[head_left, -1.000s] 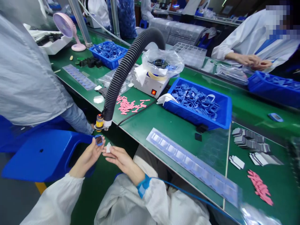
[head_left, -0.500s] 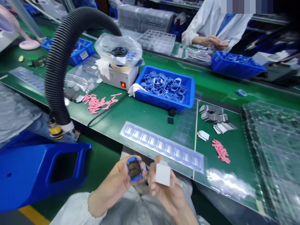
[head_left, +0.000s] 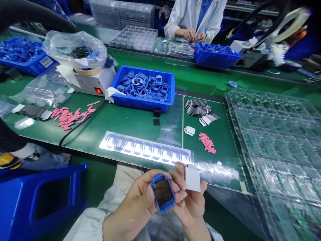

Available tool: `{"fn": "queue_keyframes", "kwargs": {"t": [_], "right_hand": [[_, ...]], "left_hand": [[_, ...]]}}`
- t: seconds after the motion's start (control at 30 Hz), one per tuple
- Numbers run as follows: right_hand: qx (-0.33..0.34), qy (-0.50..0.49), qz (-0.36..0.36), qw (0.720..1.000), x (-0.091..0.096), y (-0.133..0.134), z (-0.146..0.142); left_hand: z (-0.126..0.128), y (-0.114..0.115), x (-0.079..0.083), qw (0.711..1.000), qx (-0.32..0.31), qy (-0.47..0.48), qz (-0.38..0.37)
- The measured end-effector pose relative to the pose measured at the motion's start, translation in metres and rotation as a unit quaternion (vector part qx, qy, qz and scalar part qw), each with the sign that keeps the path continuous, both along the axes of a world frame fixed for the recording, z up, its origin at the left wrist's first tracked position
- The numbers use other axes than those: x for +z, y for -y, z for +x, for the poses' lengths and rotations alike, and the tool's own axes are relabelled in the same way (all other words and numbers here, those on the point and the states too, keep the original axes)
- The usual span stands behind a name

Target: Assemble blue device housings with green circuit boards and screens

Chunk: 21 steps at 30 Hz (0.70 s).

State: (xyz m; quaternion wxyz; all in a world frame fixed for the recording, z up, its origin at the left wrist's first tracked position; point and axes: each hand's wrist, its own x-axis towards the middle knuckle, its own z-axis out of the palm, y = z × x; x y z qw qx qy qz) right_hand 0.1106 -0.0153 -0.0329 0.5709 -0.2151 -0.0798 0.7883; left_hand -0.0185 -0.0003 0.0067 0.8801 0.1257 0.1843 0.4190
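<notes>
My left hand (head_left: 136, 204) grips a small blue watch case (head_left: 163, 192) with a dark screen, held below the table's near edge. My right hand (head_left: 192, 206) touches the case's right side with its fingertips and pinches a small white square piece (head_left: 192, 179) between thumb and finger. Just beyond my hands a clear film strip (head_left: 146, 149) with a row of blue oval outlines lies on the green table (head_left: 130, 122).
A blue bin (head_left: 142, 87) of blue frames sits at the middle back, with a white box with a red switch (head_left: 94, 83) to its left. Pink strips (head_left: 67, 117), another pink pile (head_left: 207, 143), grey and white squares (head_left: 200, 110) and clear blister trays (head_left: 281, 140) lie around. A person (head_left: 194, 20) works opposite. Blue stool (head_left: 42, 197) at left.
The view has swung right along the table. My hands came up from beside the hose nozzle to in front of me, still holding the blue case and white piece, now closer together.
</notes>
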Motion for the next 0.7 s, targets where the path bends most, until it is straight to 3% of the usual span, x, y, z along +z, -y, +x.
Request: {"fn": "queue_keyframes", "kwargs": {"t": [0.2, 0.3, 0.37, 0.43, 0.57, 0.7], "right_hand": [[-0.024, 0.072, -0.002, 0.997, 0.002, -0.003, 0.007], [-0.1, 0.165, 0.022, 0.981, 0.01, -0.004, 0.014], [-0.169, 0.244, 0.069, 0.952, 0.017, -0.004, 0.021], [-0.212, 0.355, 0.148, 0.898, 0.024, -0.002, 0.029], [-0.206, 0.579, 0.297, 0.731, 0.032, 0.006, 0.039], [-0.236, 0.688, 0.334, 0.599, 0.031, 0.014, 0.035]], "left_hand": [[0.011, 0.001, -0.004, 1.0, 0.002, -0.006, -0.003], [0.011, 0.0, -0.002, 1.0, 0.0, -0.03, -0.001], [0.011, -0.003, -0.001, 0.999, 0.005, -0.042, 0.011], [0.01, -0.005, -0.001, 0.998, 0.016, -0.053, 0.016], [0.011, -0.007, -0.007, 0.997, 0.037, -0.069, 0.024], [0.014, -0.007, -0.015, 0.994, 0.059, -0.076, 0.053]]}}
